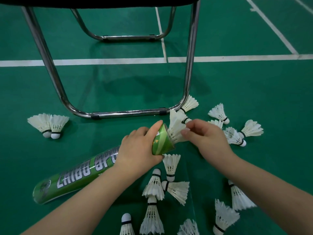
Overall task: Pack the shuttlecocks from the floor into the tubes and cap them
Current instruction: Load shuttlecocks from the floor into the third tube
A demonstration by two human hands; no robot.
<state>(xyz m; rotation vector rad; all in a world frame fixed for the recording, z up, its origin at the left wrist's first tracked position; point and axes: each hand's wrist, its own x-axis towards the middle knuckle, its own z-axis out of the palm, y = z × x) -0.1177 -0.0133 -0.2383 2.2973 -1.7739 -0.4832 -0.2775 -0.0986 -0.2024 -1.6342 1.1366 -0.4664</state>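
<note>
A: While the white feathered shuttlecock (176, 131) is only part-way into the mouth of the green printed cardboard tube (88, 168), what could be spoiled?

B: Feathers could be bent or snapped if it is pushed in askew against the rim; the tube could also be rolled off line.

A: And the hands?

B: The left hand (140, 148) is wrapped round the tube near its open end. The right hand (205, 138) is pinched on the feather skirt. Many shuttlecocks are left on the green floor (118, 85).

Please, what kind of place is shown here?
Most likely an indoor badminton court: a green sports floor with white painted court lines, and white feather shuttlecocks scattered around.
</note>
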